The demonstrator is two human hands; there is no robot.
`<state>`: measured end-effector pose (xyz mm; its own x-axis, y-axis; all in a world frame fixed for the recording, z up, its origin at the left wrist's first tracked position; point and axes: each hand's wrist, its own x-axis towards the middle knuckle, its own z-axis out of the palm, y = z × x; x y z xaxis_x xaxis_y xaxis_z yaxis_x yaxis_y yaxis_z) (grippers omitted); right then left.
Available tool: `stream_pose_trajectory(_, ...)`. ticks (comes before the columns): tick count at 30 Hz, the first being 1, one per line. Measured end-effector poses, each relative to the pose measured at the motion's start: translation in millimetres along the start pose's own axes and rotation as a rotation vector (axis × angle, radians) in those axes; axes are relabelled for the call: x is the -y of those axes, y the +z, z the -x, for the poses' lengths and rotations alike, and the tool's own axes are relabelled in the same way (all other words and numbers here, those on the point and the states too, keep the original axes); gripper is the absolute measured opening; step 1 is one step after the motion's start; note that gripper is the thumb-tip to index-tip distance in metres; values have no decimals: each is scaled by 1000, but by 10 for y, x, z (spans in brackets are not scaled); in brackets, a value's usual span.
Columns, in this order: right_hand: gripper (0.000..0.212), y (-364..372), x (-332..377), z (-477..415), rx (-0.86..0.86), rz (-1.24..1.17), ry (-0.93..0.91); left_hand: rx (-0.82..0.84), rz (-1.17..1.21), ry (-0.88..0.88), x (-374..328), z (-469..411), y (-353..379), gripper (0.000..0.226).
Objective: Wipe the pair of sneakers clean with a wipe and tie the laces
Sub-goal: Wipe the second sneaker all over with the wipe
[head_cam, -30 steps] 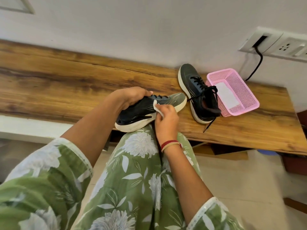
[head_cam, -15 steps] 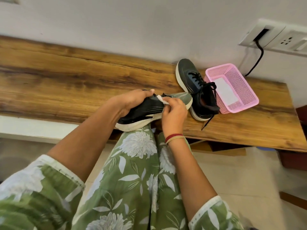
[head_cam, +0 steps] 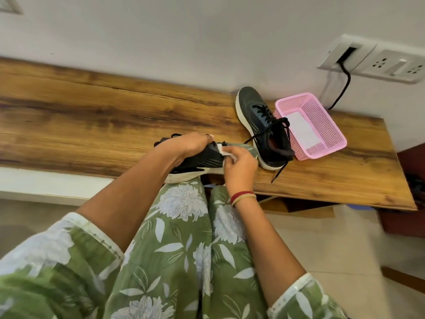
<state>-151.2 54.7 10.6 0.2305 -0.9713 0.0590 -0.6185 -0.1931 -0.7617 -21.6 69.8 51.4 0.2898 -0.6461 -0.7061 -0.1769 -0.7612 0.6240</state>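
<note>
**A:** What is the left hand (head_cam: 188,146) doing?

**B:** It is gripping the sneaker (head_cam: 208,158) from above. Its fingers are curled close together over the top, by the lace area. I cannot tell how the thumb is lying.

**A:** And the right hand (head_cam: 240,168)?

**B:** It is pinching a folded white wipe (head_cam: 224,153) between thumb and fingertips. It is pressing the wipe against the sneaker's side, just beside the left fingertips.

**A:** How is that sneaker lying?

**B:** The toe is pointing right, past the right fingers, and the heel is sitting under the left wrist. The sole is hanging at the table (head_cam: 92,125) edge above the knee. I cannot tell whether it is touching either.

**A:** Where is the other sneaker (head_cam: 262,125)?

**B:** It is standing on the table just beyond the right fingertips. Its laces (head_cam: 264,111) are trailing loose, with one end reaching toward the table edge.

**A:** Anything farther out?

**B:** A pink basket (head_cam: 326,125) is sitting against that sneaker's far side, with a white sheet (head_cam: 303,128) lying inside.
</note>
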Motion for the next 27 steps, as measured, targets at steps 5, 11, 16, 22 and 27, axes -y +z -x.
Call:
stream_pose_trajectory(5,29,76,237,129,-1,-30,22,8,111,-73,-20,17,-87,36)
stream_pose_trajectory(11,29,61,38,3,-15,114,42,50,153,-138,-3,85,-192,34)
stream_pose_trajectory(16,31,132,196,191,54,73,-216,35,165,-91,2,69,-187,34)
stream_pose_trajectory(22,30,119,163,154,29,130,-151,41,150,-79,-11,61,-151,30)
stream_pose_trajectory(27,31,101,27,70,-18,90,-47,48,151,-105,-21,100,-159,32)
